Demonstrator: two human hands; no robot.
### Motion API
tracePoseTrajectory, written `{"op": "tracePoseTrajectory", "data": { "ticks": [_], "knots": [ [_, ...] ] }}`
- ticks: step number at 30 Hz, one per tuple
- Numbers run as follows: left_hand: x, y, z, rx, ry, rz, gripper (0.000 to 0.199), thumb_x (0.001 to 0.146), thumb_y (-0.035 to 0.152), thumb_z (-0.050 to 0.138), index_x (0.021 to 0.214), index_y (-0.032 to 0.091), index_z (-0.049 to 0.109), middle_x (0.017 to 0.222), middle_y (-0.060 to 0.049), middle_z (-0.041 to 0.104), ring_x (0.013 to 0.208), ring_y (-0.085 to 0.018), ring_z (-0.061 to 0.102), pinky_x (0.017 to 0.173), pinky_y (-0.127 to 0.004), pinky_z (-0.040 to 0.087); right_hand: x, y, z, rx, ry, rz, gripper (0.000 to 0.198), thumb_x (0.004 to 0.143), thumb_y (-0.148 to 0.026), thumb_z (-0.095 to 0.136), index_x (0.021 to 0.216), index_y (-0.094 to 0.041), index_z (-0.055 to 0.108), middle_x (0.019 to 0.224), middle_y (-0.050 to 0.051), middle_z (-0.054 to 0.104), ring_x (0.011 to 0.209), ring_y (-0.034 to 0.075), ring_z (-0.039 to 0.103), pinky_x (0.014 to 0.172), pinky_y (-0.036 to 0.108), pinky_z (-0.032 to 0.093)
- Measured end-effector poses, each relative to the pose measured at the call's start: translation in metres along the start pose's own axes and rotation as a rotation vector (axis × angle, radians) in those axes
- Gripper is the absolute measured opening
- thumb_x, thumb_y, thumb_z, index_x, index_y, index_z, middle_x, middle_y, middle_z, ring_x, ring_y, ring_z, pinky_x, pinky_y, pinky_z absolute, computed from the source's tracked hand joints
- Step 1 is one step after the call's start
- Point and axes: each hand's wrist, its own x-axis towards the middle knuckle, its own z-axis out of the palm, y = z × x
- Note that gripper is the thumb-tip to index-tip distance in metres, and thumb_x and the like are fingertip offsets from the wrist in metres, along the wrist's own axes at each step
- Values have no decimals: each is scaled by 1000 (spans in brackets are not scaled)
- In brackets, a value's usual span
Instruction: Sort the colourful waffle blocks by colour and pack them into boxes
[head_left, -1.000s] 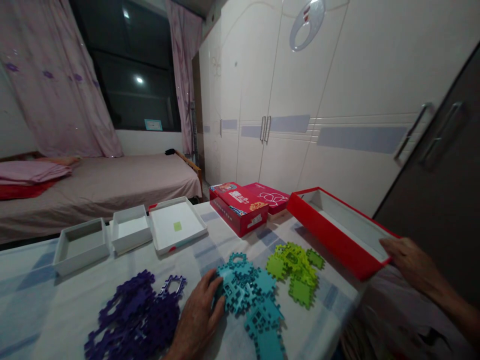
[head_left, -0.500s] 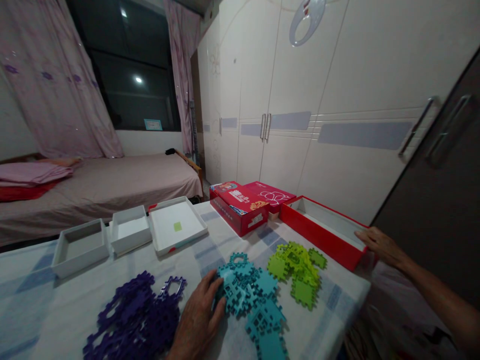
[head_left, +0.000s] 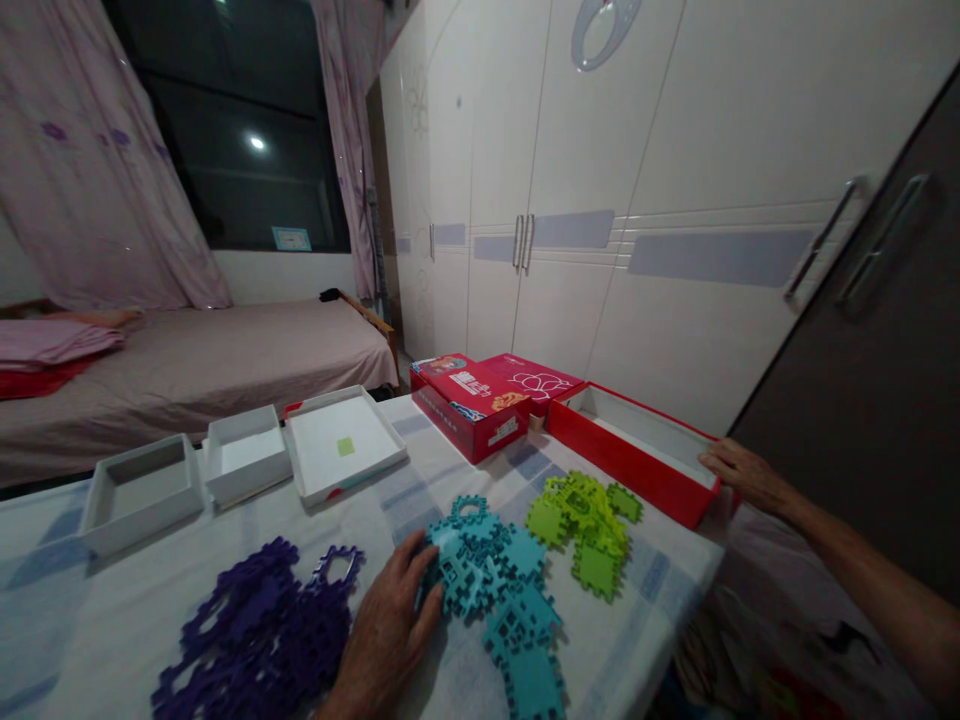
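Our left hand, loosely spread, touches teal puzzle tiles; our right hand pinches the red box near the right corner of the tabletop, maybe so it can't slip.

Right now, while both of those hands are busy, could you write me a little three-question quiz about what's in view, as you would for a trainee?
1. Which of the person's hands is on the end of the long open red box?
2. True or false: the teal pieces lie between the purple pieces and the lime-green pieces.
3. How many open white trays stand in a row, left of the red boxes?

Key:
1. The right hand.
2. True.
3. Three.
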Motion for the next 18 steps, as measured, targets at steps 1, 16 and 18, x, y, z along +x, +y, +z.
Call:
{"op": "tracePoseTrajectory", "data": {
  "ticks": [1, 16, 18],
  "knots": [
    [0, 0, 0, 3, -1, 0, 34, 85, 32, 46, 114, 22, 61, 129, -8, 55, 115, -23, 55, 95, -39, 48, -1, -2, 0, 1, 9, -3, 25, 80, -37, 41, 67, -20, 54, 83, 9, 55, 85, 20, 53, 87, 31, 37],
    [1, -1, 0, 50, -8, 43, 35, 86, 32, 43, 112, 18, 62, 128, -11, 55, 114, -25, 56, 94, -41, 49, -10, -15, 0, -35, -10, -32, 30, 84, -37, 38, 71, -18, 57, 84, 10, 55, 86, 19, 54, 85, 29, 38],
    [0, -3, 1, 54, -6, 41, 35, 87, 32, 43, 113, 18, 62, 128, -11, 55, 114, -25, 55, 94, -41, 49, -15, -20, -3, -101, 88, -15, 31, 85, -39, 39, 76, -16, 59, 89, 11, 54, 86, 19, 55, 82, 29, 39]
  ]
}}
